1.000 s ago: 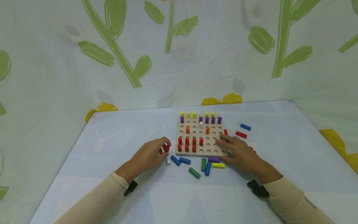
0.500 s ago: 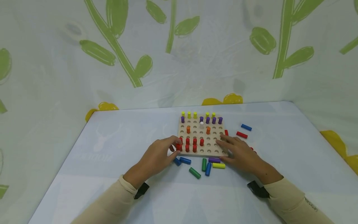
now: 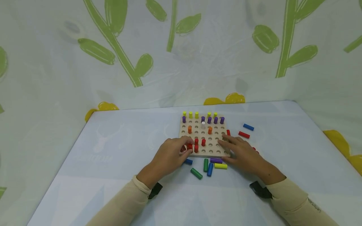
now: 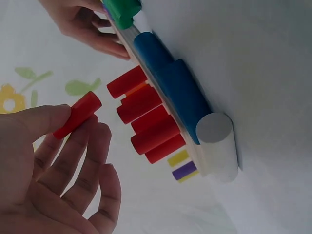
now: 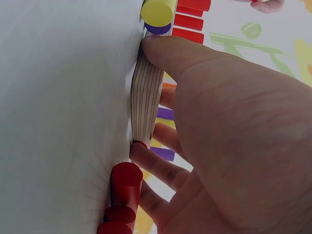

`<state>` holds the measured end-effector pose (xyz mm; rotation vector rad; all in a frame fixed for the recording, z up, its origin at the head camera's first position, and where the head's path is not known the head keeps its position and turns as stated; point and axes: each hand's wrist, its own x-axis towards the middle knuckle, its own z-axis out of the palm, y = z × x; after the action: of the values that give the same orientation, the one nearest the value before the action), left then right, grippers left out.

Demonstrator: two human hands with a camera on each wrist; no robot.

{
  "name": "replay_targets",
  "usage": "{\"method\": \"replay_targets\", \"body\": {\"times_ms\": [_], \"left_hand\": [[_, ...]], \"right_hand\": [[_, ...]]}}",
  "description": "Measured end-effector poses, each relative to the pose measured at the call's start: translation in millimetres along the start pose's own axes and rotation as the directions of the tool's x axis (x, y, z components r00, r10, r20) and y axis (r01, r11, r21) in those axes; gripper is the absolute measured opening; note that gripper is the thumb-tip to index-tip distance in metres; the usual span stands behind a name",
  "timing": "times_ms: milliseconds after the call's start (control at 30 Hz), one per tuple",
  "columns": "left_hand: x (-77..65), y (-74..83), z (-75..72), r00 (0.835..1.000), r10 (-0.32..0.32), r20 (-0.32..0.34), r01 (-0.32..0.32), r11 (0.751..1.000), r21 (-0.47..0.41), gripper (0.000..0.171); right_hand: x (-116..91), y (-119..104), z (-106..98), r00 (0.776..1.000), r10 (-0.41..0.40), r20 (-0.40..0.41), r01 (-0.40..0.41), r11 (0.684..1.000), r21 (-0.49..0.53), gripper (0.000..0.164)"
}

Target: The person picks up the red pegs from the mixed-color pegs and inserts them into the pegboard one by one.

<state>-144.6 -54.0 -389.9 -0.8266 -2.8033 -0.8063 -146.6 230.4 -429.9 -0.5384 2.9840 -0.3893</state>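
Note:
My left hand [image 3: 171,155] pinches a red peg [image 4: 80,114] between thumb and fingers. It hangs over the near left part of the wooden pegboard [image 3: 207,148], by the standing red pegs [image 3: 196,149], and hides some of them in the head view. My right hand [image 3: 243,152] holds the board's near right corner. Its thumb [image 5: 170,51] lies against the near edge, and the other fingers reach over the top and along the right side. Yellow pegs [image 3: 196,115] and purple pegs [image 3: 209,120] stand in the far rows. Two orange pegs [image 3: 189,129] and one white peg [image 3: 203,125] stand in the middle.
Loose green [image 3: 196,173], blue [image 3: 210,169], purple [image 3: 216,160] and yellow [image 3: 221,166] pegs lie before the board. A white peg [image 4: 219,151] stands out near the left wrist camera. Red [image 3: 244,135] and blue [image 3: 248,127] pegs lie to the right.
My left hand has carried the red peg rightward from beside the board to above its near left part. The right hand has stayed at the corner.

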Motion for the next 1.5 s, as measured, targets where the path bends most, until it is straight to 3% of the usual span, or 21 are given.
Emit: {"method": "replay_targets", "body": {"times_ms": [767, 1033, 1233, 1367, 1500], "left_hand": [[15.1, -1.0, 10.4, 0.997, -0.013, 0.075, 0.006, 0.995, 0.101, 0.027], [15.7, -0.1, 10.4, 0.998, 0.011, 0.067, -0.016, 0.997, 0.073, 0.026], [17.1, 5.2, 10.1, 0.997, 0.069, 0.038, -0.071, 0.995, 0.067, 0.025], [20.5, 10.4, 10.0, 0.995, 0.080, 0.055, -0.083, 0.995, 0.046, 0.024], [24.3, 14.3, 10.6, 0.995, 0.085, 0.060, -0.090, 0.992, 0.091, 0.027]], "right_hand": [[3, 1, -2, 1.000, -0.006, 0.010, 0.006, 1.000, 0.015, 0.070], [2, 2, -2, 1.000, -0.013, 0.002, 0.013, 1.000, 0.008, 0.071], [1, 1, -4, 1.000, -0.016, 0.003, 0.016, 1.000, 0.013, 0.070], [1, 0, -4, 1.000, -0.012, -0.001, 0.012, 1.000, 0.015, 0.070], [1, 0, -4, 1.000, -0.020, -0.011, 0.020, 1.000, 0.014, 0.069]]}}
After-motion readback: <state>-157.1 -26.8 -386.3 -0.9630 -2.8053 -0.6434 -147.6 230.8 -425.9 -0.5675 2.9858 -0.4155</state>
